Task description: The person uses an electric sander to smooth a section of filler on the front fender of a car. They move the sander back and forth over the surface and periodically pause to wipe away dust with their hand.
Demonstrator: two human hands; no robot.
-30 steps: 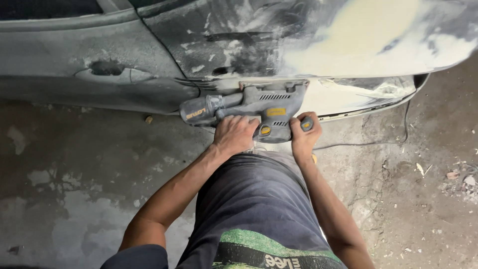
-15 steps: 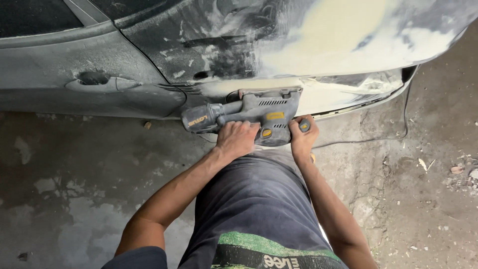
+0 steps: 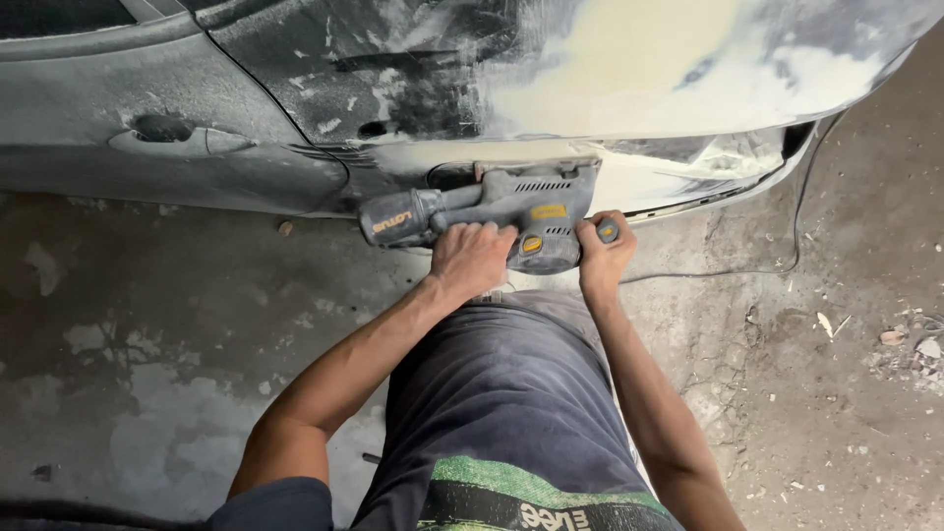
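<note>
Sanding is in hand: the grey power sander [image 3: 511, 211] is pressed flat to the lower car panel [image 3: 324, 88], at twelve o'clock from the knees. Its rear handle is clamped by the left hand [image 3: 472, 258], its front knob by the right hand [image 3: 603, 258]. Even pressure seems called for next.

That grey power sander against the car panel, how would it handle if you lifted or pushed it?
The sander is probably stiff and fairly heavy: a blocky body, with the left hand and right hand both on it. Its flat pad should slide, not roll. The dusty casing may feel slippery.
</note>
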